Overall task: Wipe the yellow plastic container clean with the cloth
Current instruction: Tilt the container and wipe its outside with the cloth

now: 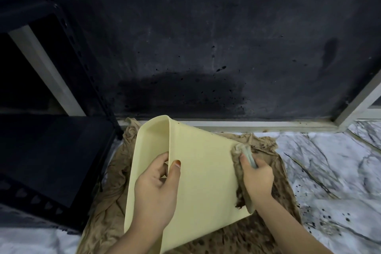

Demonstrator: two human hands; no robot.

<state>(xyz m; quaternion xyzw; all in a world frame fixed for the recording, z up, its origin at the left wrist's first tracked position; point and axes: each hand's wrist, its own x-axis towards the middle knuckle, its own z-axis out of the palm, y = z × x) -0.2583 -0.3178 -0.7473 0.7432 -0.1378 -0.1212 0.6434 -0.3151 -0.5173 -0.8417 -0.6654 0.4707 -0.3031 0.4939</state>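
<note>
We are facing a black wall (pixel 206 27) that rises from the far edge of a marble floor (pixel 340 171), with a dark shelf unit (pixel 45 140) closing off the left side. A stained brown sheet (pixel 107 202) is spread on the floor from the wall's foot toward us, and the yellow container (pixel 202 171) is held tilted above it, open side turned left, its broad outer face toward us.

Our left hand (pixel 156 189) grips the container's rim, fingers curled inside and thumb pressed on the outer face. Our right hand (pixel 257 177) is closed around a bunched cloth (pixel 240 150), pressing it against the container's right edge.

The main risk, as we judge it, is the grip: only one hand holds the container, by a smooth rim, and a hard push from the cloth could twist it loose so that it drops onto the dirty sheet. The cloth's lower part looks dark with grime, so wiping back over the clean yellow face may smear it rather than clean it. Dark specks (pixel 329 218) lie on the floor to the right, and a trailing cloth end could pick them up.

For room, the container's far corner sits near the wall's foot and its open side faces the shelf unit, so swinging it left or forward is tight. The right side and the space toward us are open.
</note>
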